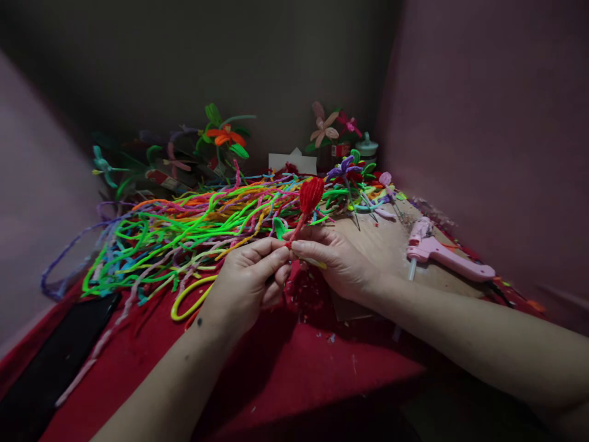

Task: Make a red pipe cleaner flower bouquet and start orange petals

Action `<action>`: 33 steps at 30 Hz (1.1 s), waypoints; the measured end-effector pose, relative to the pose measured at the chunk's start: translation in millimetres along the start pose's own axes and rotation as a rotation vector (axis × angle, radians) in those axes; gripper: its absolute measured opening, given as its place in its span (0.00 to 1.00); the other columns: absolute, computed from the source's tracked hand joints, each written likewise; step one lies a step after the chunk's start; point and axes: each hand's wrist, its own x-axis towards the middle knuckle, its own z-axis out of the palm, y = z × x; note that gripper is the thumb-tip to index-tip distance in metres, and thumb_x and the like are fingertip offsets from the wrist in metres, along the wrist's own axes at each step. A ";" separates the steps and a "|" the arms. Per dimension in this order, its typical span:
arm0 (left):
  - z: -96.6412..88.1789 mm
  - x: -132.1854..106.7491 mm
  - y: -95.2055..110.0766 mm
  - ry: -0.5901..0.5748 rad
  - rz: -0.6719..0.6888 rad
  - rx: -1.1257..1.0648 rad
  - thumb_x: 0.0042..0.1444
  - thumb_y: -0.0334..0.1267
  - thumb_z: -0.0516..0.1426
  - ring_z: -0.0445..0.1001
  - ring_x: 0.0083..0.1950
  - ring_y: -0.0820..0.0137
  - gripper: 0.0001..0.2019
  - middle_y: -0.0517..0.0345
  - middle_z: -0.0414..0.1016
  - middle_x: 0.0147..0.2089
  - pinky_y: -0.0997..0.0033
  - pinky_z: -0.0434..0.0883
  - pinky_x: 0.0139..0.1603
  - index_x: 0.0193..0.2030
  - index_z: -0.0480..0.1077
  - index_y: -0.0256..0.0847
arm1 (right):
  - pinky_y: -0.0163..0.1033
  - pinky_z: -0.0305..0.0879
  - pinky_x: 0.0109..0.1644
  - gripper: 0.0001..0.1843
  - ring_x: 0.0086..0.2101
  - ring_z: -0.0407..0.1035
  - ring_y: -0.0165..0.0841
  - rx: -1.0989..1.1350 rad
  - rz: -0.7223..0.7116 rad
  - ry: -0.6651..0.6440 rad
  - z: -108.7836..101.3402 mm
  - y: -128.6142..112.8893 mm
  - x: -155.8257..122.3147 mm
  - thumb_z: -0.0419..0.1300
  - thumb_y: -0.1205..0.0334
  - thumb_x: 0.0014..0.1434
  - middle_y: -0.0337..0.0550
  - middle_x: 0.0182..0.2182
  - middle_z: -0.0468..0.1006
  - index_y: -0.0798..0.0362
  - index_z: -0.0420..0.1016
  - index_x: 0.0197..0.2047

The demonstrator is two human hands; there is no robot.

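Note:
Between my two hands a red pipe-cleaner flower (311, 195) stands up, its rounded head above a twisted red stem. My left hand (257, 270) pinches the low end of the stem with thumb and forefinger. From the other side, my right hand (334, 255) presses thumb and fingers on the same stem, so both hands are closed on it. A green leaf-shaped loop (279, 228) shows just behind the fingertips. A yellow tip sticks out under my right hand; what it belongs to is hidden.
Behind my hands spreads a heap of colourful pipe cleaners (193, 227). A pink glue gun (442, 253) lies on a board (381, 245) at right. A black flat object (59, 362) rests at left on the red cloth (322, 374). Finished pipe-cleaner flowers (225, 136) stand along the back.

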 end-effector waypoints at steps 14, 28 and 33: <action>2.7 -2.7 -8.1 0.102 0.275 0.542 0.56 0.38 0.55 0.59 0.19 0.80 0.07 0.66 0.63 0.20 0.80 0.57 0.19 0.29 0.69 0.38 | 0.37 0.63 0.35 0.07 0.27 0.68 0.28 0.073 0.032 0.010 -5.4 8.2 3.4 0.68 0.63 0.43 0.36 0.26 0.76 0.53 0.77 0.28; 1.0 -0.3 -10.0 0.184 0.390 0.644 0.57 0.36 0.53 0.57 0.20 0.80 0.07 0.67 0.60 0.20 0.81 0.57 0.20 0.30 0.68 0.39 | 0.36 0.60 0.41 0.06 0.30 0.66 0.27 0.011 -0.035 0.032 -1.2 4.6 2.1 0.67 0.63 0.45 0.34 0.27 0.74 0.53 0.75 0.27; 1.9 -1.0 -1.7 0.077 0.093 0.206 0.55 0.38 0.56 0.49 0.13 0.83 0.07 0.70 0.57 0.17 0.82 0.48 0.13 0.28 0.64 0.39 | 0.33 0.59 0.37 0.02 0.28 0.65 0.24 -0.013 -0.065 -0.001 -5.2 6.7 3.3 0.64 0.65 0.49 0.34 0.26 0.74 0.53 0.76 0.29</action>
